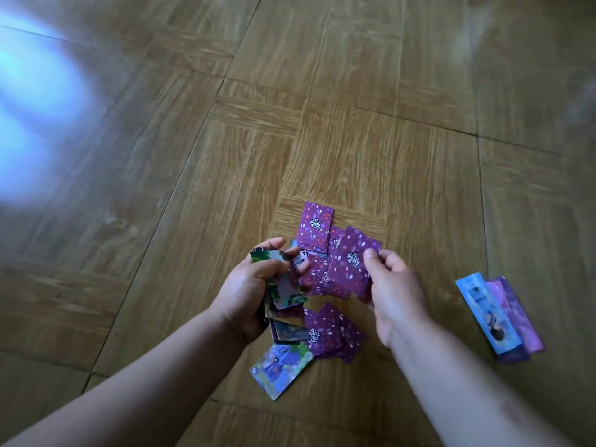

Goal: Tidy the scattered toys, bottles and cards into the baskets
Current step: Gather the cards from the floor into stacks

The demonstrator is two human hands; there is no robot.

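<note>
Left hand [250,291] clutches untidy card stack [285,285]; right hand [392,285] pinches purple card [350,262], frame centre. Risk: loose stack slips, rescatters.

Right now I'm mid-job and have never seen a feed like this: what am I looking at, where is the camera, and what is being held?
There is no machine here: these are a person's two bare hands. The single picture comes from a camera worn on the person's head, looking forward and down.

The left hand grips a bundle of picture cards. The right hand pinches a purple card near its edge.

More cards lie scattered on the wooden floor around the hands, mostly purple backs up, such as the far card. A face-up card lies near the left wrist. A separate small pile of longer cards lies off to the right.

No basket shows in this view.
</note>
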